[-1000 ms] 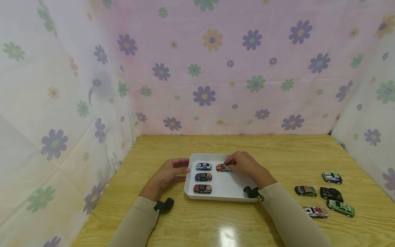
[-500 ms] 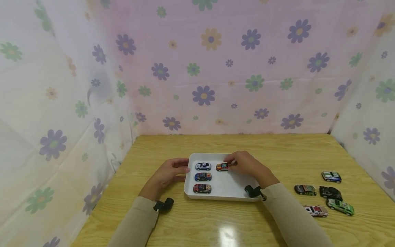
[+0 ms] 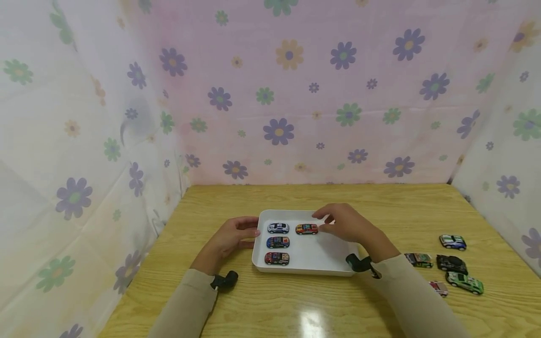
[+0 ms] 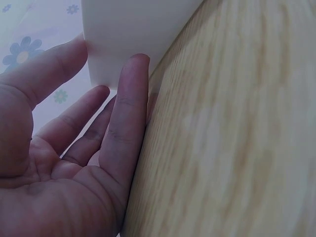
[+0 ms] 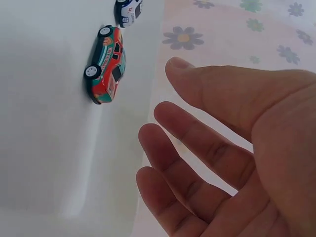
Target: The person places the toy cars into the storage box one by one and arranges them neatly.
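A white tray (image 3: 313, 260) stands on the table with several toy cars inside. My left hand (image 3: 231, 238) touches the tray's left wall with fairly straight fingers, as the left wrist view also shows. An orange-red toy car with teal sides (image 3: 306, 228) sits in the tray's back row. Just to its right hovers my right hand (image 3: 348, 225), fingers spread and holding nothing. Along the tray's left side a white toy car (image 3: 278, 228), a blue toy car (image 3: 278, 242) and a dark red toy car (image 3: 277, 258) stand in a column.
On the wooden table (image 3: 262, 305) at right lie several more toy cars, among them a green one (image 3: 464, 282), a black one (image 3: 452, 264) and a white-blue one (image 3: 453, 241). The right sleeve (image 3: 416, 295) partly covers others. Flowered cloth (image 3: 296, 103) walls the back and sides.
My right hand has let go of the orange-red toy car and drawn away to the right, its fingers parting. The car stays in the tray. My left hand has not moved.
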Action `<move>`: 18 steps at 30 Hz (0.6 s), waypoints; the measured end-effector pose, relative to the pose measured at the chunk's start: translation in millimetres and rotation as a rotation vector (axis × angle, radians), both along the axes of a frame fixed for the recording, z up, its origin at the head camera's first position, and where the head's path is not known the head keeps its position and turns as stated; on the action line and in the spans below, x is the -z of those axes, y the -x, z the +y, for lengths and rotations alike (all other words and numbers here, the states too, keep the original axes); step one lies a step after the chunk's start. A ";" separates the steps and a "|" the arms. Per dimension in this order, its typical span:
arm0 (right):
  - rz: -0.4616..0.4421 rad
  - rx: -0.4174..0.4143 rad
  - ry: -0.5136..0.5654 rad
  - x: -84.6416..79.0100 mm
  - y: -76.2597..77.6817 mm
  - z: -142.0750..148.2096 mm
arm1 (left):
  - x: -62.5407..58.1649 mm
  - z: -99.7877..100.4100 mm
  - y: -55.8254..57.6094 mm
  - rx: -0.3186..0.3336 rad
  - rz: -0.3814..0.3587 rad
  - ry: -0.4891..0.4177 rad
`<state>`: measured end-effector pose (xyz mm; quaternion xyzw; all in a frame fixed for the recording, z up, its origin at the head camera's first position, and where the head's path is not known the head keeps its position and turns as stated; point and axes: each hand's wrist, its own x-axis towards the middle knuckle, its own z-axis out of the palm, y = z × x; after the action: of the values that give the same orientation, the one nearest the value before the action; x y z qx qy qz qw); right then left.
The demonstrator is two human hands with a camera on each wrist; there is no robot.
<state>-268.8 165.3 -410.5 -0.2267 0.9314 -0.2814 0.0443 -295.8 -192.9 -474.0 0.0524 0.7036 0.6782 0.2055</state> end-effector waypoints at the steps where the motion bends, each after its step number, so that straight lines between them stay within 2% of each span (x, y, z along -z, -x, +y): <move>1: 0.006 -0.008 0.003 -1.2 -1.8 2.1 | -0.2 -0.1 -0.1 -0.002 -0.001 -0.001; 13: 0.099 -0.002 0.042 -7.8 -25.7 48.6 | 4.6 -0.9 3.0 0.006 -0.004 -0.006; 18: 0.140 0.012 0.069 -3.8 -33.9 64.8 | 3.9 -1.7 2.0 -0.011 -0.020 0.002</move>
<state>-234.9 230.1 -406.7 -0.2416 0.9233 -0.2969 -0.0303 -297.8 -194.6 -477.9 0.0417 0.7024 0.6791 0.2089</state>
